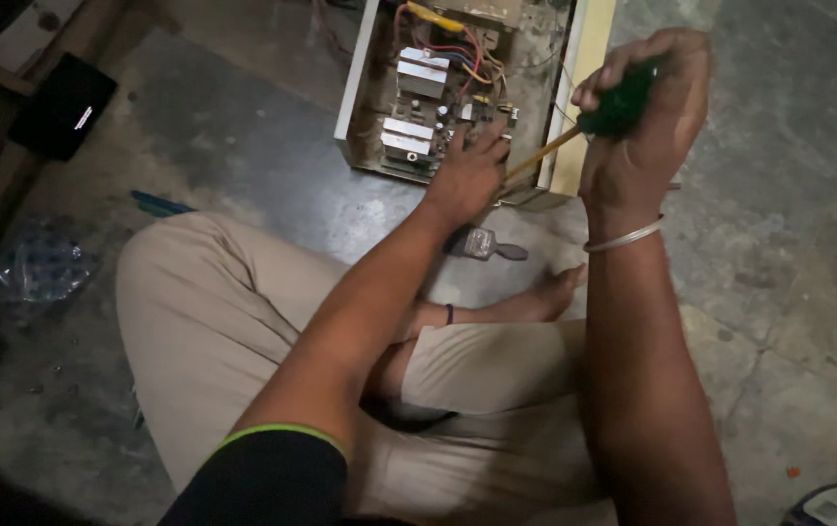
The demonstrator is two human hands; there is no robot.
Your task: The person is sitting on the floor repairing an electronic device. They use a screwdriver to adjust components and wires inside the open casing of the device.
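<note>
An opened white metal case (358, 88) sits on the concrete floor, showing a circuit board (433, 93) with silver heat sinks and coloured wires. My left hand (467, 175) rests at the case's near edge, fingers spread over the board. My right hand (645, 122) is wrapped round the green handle of a screwdriver (618, 105); its yellowish shaft slants down left toward my left hand's fingers. A metal bangle circles my right wrist.
I sit cross-legged in beige trousers (214, 321), a bare foot (550, 292) just below the case. A small paintbrush (487, 244) lies on the floor by that foot. A crumpled plastic bag (34, 268), a dark box (63, 107) and wooden furniture stand at left.
</note>
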